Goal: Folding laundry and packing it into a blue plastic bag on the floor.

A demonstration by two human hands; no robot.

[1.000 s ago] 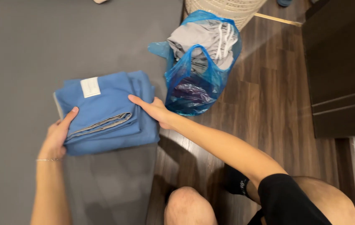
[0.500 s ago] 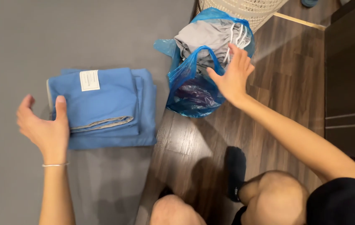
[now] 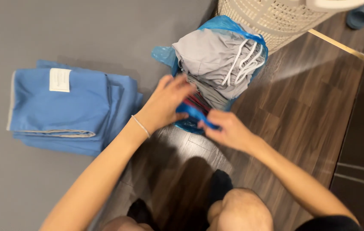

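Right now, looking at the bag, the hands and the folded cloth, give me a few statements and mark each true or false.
1. Both hands are at the blue plastic bag. True.
2. The right hand grips a bag handle. True.
3. The bag is empty. False: grey clothing with white drawstrings fills it.
4. The left hand rests on the folded blue cloth. False: it is at the bag.
5. The cloth lies on the wooden floor. False: it lies on a grey surface.

You worked in even, soft indoor light; your hands (image 3: pixel 190 113) were motion-blurred beside the blue bag (image 3: pixel 216 72), with dark shadows on the floor (image 3: pixel 301 111) below it.
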